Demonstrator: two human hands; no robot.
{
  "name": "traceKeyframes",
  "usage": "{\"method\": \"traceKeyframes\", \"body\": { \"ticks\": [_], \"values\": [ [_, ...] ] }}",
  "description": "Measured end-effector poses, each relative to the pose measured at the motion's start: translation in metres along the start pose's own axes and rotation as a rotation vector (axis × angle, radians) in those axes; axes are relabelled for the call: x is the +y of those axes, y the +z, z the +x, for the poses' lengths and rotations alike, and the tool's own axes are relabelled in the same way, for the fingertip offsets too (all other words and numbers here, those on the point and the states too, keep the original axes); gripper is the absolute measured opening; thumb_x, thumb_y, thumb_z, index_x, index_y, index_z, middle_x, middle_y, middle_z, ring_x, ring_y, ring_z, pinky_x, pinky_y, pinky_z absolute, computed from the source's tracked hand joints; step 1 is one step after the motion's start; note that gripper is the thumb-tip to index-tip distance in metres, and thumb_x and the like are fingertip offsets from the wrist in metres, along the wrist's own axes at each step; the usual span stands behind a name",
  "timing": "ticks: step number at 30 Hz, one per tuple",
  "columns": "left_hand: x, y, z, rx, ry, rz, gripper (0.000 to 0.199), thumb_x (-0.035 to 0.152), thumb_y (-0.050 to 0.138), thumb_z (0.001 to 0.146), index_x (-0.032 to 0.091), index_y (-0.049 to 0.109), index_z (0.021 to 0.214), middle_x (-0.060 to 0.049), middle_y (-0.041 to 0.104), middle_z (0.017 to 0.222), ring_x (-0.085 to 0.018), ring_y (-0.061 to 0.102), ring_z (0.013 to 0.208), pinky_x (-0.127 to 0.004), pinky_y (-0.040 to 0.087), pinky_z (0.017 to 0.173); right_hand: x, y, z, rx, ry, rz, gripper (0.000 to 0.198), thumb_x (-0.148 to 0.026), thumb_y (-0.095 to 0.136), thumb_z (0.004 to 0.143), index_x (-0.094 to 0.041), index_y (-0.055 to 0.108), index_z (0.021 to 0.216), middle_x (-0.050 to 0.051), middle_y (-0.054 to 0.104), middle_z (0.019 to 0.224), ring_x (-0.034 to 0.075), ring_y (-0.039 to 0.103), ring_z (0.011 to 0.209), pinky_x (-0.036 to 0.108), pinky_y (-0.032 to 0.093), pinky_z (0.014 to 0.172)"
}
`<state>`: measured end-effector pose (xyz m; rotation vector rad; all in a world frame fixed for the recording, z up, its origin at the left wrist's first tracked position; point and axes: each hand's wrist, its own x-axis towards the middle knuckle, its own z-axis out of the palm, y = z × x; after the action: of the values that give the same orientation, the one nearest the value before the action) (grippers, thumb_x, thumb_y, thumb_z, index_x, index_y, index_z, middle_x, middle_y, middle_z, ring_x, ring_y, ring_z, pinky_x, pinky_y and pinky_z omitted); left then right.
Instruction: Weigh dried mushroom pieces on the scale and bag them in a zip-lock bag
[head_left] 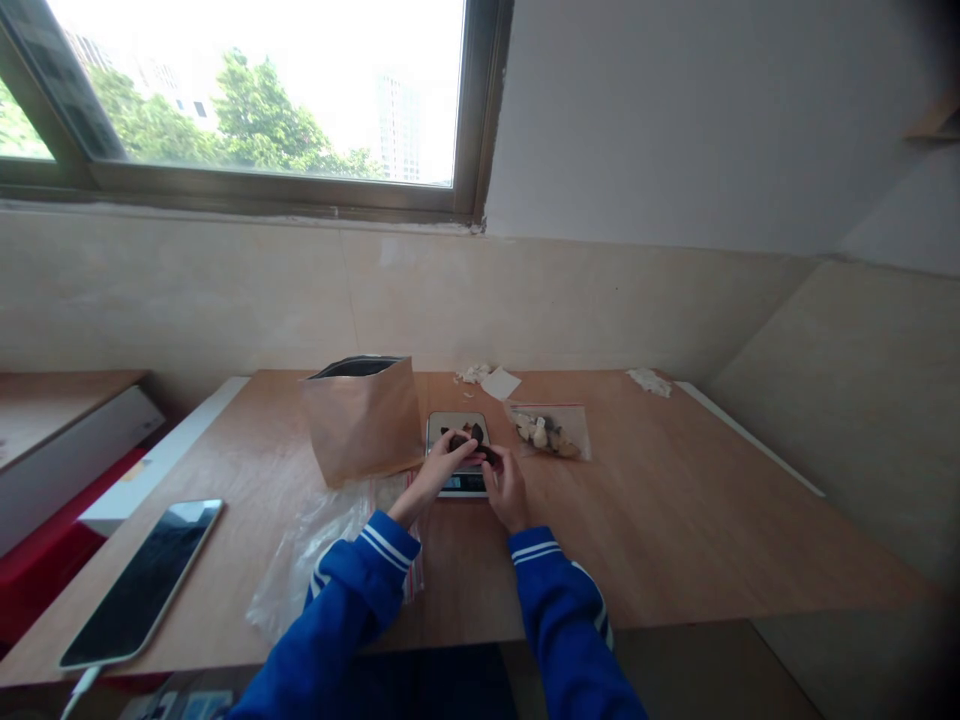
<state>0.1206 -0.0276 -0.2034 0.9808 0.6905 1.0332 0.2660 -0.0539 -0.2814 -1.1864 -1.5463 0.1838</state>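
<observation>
My left hand (443, 464) and my right hand (507, 488) meet above a small kitchen scale (436, 425). The fingers of both are closed on a dark brown piece (486, 454) that looks like dried mushroom; its exact kind is too small to tell. More dark pieces (477, 432) show just beyond my fingertips, over the scale's plate. The scale's display (463, 483) is lit between my wrists, its digits unreadable. Right of the scale lies a clear zip bag (551, 432) holding pale and dark dried pieces.
A brown paper pouch (364, 425) stands with its top open, left of the scale. Empty clear zip bags (300, 560) lie partly under my left sleeve. A phone on a cable (146, 585) rests at the left edge. White paper (500, 383) and crumpled scraps (474, 374) are near the wall.
</observation>
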Motion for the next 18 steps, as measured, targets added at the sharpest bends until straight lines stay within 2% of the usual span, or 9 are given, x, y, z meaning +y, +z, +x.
{"method": "traceKeyframes", "body": {
  "ticks": [4, 7, 10, 14, 18],
  "values": [
    [-0.002, -0.002, 0.000, 0.001, 0.007, -0.006, 0.044, 0.043, 0.082, 0.062, 0.016, 0.056, 0.084, -0.003, 0.066, 0.091, -0.019, 0.069, 0.085, -0.036, 0.050, 0.091, 0.007, 0.007, 0.000, 0.078, 0.027, -0.001, 0.027, -0.037, 0.046, 0.094, -0.021, 0.057, 0.112, 0.011, 0.067, 0.103, 0.023, 0.065, 0.094, 0.037, 0.055, 0.078],
    [0.001, -0.009, 0.001, 0.027, 0.056, 0.103, 0.041, 0.048, 0.076, 0.067, 0.017, 0.057, 0.086, -0.003, 0.066, 0.092, -0.019, 0.068, 0.085, -0.035, 0.050, 0.088, 0.009, 0.005, 0.001, 0.137, 0.045, -0.042, 0.026, -0.037, 0.047, 0.094, -0.020, 0.059, 0.109, 0.011, 0.067, 0.099, 0.023, 0.065, 0.089, 0.038, 0.055, 0.077],
    [0.007, -0.024, 0.000, 0.062, 0.194, 0.445, 0.032, 0.047, 0.067, 0.077, 0.018, 0.061, 0.088, -0.005, 0.065, 0.092, -0.021, 0.064, 0.089, -0.034, 0.049, 0.085, 0.007, 0.001, 0.005, 0.162, -0.001, -0.102, 0.022, -0.035, 0.049, 0.094, -0.021, 0.063, 0.104, 0.009, 0.067, 0.094, 0.022, 0.063, 0.087, 0.038, 0.053, 0.079],
    [0.011, -0.042, -0.006, 0.061, 0.443, 0.970, 0.018, 0.034, 0.058, 0.086, 0.020, 0.068, 0.092, -0.007, 0.063, 0.098, -0.023, 0.057, 0.098, -0.035, 0.044, 0.091, 0.007, 0.000, 0.009, 0.082, -0.062, -0.154, 0.020, -0.033, 0.050, 0.093, -0.024, 0.068, 0.096, 0.008, 0.065, 0.097, 0.023, 0.060, 0.097, 0.041, 0.048, 0.089],
    [0.008, -0.049, -0.013, -0.032, 0.516, 1.251, 0.020, 0.026, 0.054, 0.089, 0.024, 0.073, 0.097, -0.010, 0.061, 0.102, -0.026, 0.051, 0.099, -0.040, 0.043, 0.090, 0.014, 0.004, 0.008, 0.028, -0.048, -0.273, 0.022, -0.034, 0.050, 0.093, -0.026, 0.070, 0.097, 0.008, 0.063, 0.100, 0.024, 0.058, 0.098, 0.043, 0.045, 0.089]
  ]
}}
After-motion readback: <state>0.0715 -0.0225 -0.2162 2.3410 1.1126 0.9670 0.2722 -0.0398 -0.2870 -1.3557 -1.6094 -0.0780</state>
